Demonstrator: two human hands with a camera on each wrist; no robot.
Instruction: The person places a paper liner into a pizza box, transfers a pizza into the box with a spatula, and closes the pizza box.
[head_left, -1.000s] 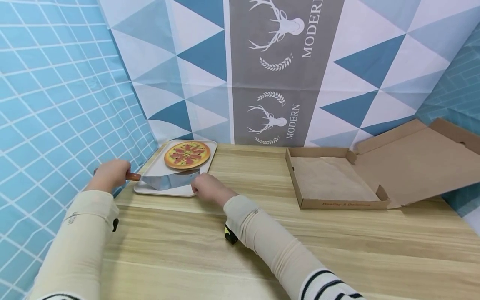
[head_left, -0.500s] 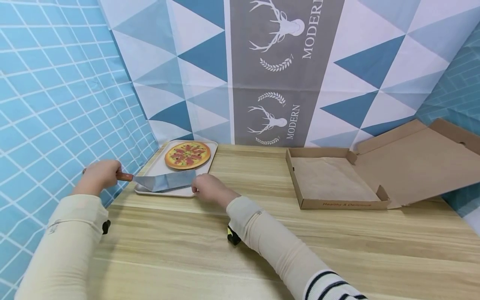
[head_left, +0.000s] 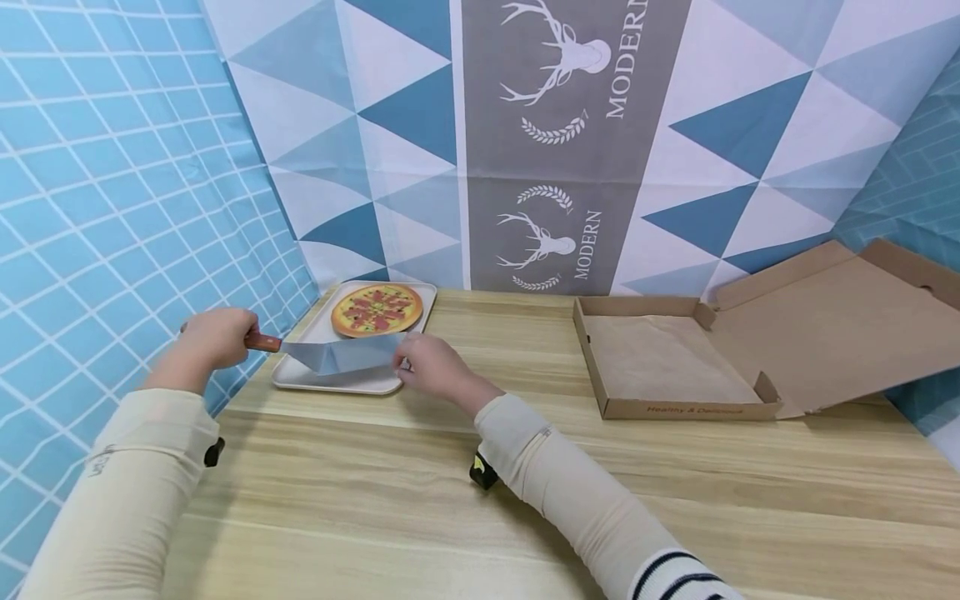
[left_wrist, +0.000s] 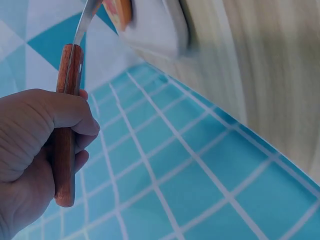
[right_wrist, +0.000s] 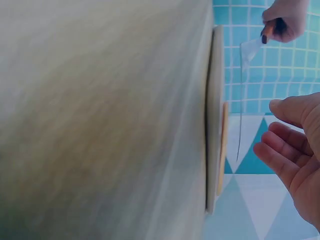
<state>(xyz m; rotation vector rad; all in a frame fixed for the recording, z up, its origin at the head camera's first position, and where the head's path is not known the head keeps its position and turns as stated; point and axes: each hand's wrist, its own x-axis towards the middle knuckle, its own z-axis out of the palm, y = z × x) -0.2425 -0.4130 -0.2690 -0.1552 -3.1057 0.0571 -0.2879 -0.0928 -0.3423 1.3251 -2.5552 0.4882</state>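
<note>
In the head view my left hand [head_left: 217,337] grips the wooden handle of a metal pizza spatula [head_left: 345,357]. The left wrist view shows its fingers wrapped round that brown handle [left_wrist: 65,170]. The blade hangs level above the front of a pale tray [head_left: 367,386]. A round pizza [head_left: 375,310] with red and green topping lies on this tray, just behind the blade. My right hand [head_left: 435,362] is by the blade's far end. Seen from the right wrist, that hand [right_wrist: 300,150] has relaxed, slightly bent fingers, apart from the thin blade [right_wrist: 241,100].
On the right of the wooden table [head_left: 510,367] stands a cardboard pizza box [head_left: 667,408] lined with brown paper. Its lid [head_left: 840,325] is folded back to the right. A blue tiled sheet [head_left: 150,192] runs close along the left side.
The left hand drew left with the spatula, then came back right and slightly up. The blade has risen over the tray. My right hand has shifted slightly right, its fingers loosened from the blade end.
</note>
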